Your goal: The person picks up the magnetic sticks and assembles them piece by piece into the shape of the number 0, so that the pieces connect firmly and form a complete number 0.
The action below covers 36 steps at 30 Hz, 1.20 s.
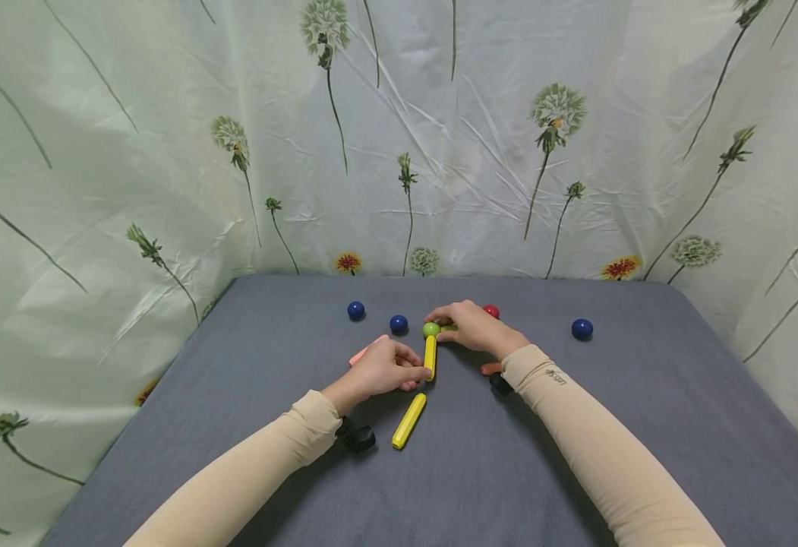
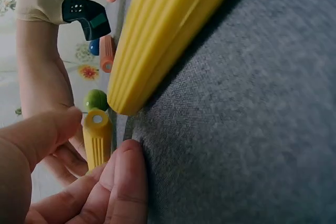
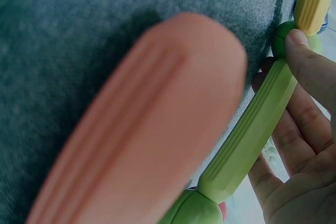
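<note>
My left hand (image 1: 383, 368) pinches the near end of a ridged yellow stick (image 1: 430, 355) between thumb and fingers. The stick's far end meets a light green ball (image 1: 431, 330). My right hand (image 1: 475, 328) grips that ball, its thumb lying on the ball in the right wrist view. From the same ball a green stick (image 3: 252, 132) runs to a second green ball (image 3: 194, 211), mostly out of frame. A round metallic dot shows on the yellow stick's near end in the left wrist view. Another yellow stick (image 1: 408, 422) lies on the table nearer to me.
Blue balls (image 1: 355, 310) (image 1: 399, 325) sit left of the hands, and a third blue ball (image 1: 582, 329) is at the right. Behind my right hand is a red ball (image 1: 491, 311). An orange stick (image 1: 490, 368) lies by my right wrist, a salmon stick (image 1: 359, 355) behind my left hand.
</note>
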{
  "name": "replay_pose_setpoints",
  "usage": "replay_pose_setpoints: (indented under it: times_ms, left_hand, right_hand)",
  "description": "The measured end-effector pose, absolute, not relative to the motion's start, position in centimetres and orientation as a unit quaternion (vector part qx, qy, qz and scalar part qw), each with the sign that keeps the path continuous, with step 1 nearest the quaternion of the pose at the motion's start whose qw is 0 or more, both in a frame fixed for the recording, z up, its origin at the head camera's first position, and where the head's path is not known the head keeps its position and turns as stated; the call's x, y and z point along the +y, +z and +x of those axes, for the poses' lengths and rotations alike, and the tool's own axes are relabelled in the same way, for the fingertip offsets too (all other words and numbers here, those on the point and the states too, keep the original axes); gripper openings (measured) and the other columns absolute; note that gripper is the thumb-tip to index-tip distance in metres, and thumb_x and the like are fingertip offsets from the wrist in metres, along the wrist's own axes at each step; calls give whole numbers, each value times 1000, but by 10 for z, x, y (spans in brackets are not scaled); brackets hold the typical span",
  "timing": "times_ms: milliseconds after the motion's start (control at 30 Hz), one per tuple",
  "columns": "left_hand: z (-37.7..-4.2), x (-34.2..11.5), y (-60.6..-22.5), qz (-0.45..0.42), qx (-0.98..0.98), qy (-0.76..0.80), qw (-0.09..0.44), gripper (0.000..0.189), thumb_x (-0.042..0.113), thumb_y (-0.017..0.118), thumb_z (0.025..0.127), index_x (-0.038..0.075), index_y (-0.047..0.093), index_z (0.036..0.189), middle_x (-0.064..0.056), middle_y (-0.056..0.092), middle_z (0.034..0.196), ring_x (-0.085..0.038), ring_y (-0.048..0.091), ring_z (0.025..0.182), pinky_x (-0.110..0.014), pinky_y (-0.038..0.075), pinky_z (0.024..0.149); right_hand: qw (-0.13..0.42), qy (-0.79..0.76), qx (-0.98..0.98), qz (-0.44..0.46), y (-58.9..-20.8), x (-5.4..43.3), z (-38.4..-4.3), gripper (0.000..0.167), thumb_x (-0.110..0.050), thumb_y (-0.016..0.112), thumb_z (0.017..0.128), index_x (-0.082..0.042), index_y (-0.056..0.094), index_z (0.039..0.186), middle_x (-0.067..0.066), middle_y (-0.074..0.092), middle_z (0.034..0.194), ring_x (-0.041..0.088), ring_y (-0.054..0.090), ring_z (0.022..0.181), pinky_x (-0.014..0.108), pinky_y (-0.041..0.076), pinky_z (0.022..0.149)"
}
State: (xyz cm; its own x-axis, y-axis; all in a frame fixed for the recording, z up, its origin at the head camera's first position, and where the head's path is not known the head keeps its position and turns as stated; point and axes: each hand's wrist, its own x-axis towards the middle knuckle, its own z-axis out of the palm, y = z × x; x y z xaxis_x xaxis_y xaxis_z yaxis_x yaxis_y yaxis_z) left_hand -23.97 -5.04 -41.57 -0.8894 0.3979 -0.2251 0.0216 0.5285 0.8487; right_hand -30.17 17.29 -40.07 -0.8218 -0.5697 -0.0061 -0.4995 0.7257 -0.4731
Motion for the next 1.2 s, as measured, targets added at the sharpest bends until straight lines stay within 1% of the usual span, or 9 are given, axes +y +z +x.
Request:
replay_pose_setpoints:
  times_ms: [267, 400, 633, 833, 933, 1000, 1100, 1167, 1200]
  left_hand:
    - [-226, -56, -411, 198, 895, 365, 163, 25, 30, 90, 89, 10, 78, 99, 4, 71, 70, -6, 62, 60, -23, 44, 57]
    - [-218, -55, -410, 231, 902, 332, 152, 25, 28, 92, 87, 11, 77, 98, 6, 69, 71, -6, 62, 61, -22, 47, 57]
    - [-211, -53, -409, 249, 907, 314, 129, 16, 18, 90, 88, 14, 75, 83, 6, 68, 71, -5, 59, 62, -20, 47, 57]
    - [-210, -57, -405, 261, 910, 300, 113, 12, 10, 86, 86, 12, 75, 82, 6, 67, 72, -6, 57, 62, -22, 49, 60]
    - [-212, -62, -403, 264, 917, 284, 98, 13, 10, 85, 86, 14, 74, 80, 8, 66, 69, -4, 59, 68, -28, 54, 72]
    - [-215, -66, -402, 264, 921, 272, 91, 15, 10, 86, 86, 16, 74, 79, 8, 64, 67, -5, 60, 72, -31, 55, 74]
    - [-220, -73, -403, 258, 926, 262, 88, 16, 11, 87, 86, 17, 73, 79, 8, 64, 67, -5, 62, 73, -28, 54, 72]
    - [-222, -76, -404, 250, 927, 262, 98, 17, 11, 88, 86, 16, 73, 80, 7, 65, 68, -7, 60, 66, -25, 49, 61]
    - [-222, -77, -404, 249, 928, 260, 98, 17, 11, 88, 85, 16, 73, 80, 7, 65, 68, -7, 60, 66, -24, 47, 60]
  right_hand:
    - [83, -228, 927, -284, -400, 173, -302, 38, -15, 75, 101, -9, 71, 139, 14, 77, 130, 29, 74, 120, 43, 59, 103]
    - [86, -226, 928, -282, -399, 174, -301, 39, -17, 75, 102, -10, 71, 140, 14, 76, 131, 29, 73, 122, 44, 59, 103]
    - [80, -227, 928, -284, -399, 174, -301, 40, -17, 76, 101, -10, 71, 140, 14, 77, 130, 29, 73, 122, 44, 59, 103]
    - [79, -224, 929, -284, -399, 174, -301, 39, -16, 76, 101, -10, 71, 140, 14, 77, 130, 30, 73, 122, 44, 59, 103]
    - [83, -226, 929, -281, -399, 173, -302, 39, -16, 75, 101, -10, 71, 140, 14, 77, 131, 30, 73, 122, 44, 58, 104]
    - [84, -226, 929, -281, -400, 173, -302, 39, -16, 75, 101, -10, 71, 140, 14, 77, 131, 30, 73, 123, 44, 58, 104]
    - [86, -226, 929, -281, -400, 173, -302, 39, -16, 75, 101, -11, 71, 140, 14, 77, 131, 30, 73, 123, 44, 58, 104]
    - [86, -225, 929, -282, -400, 174, -302, 39, -16, 76, 101, -11, 71, 140, 14, 77, 131, 30, 73, 123, 44, 58, 104]
    - [87, -226, 929, -281, -401, 174, -302, 39, -16, 76, 101, -11, 71, 140, 13, 77, 131, 29, 73, 123, 44, 58, 104]
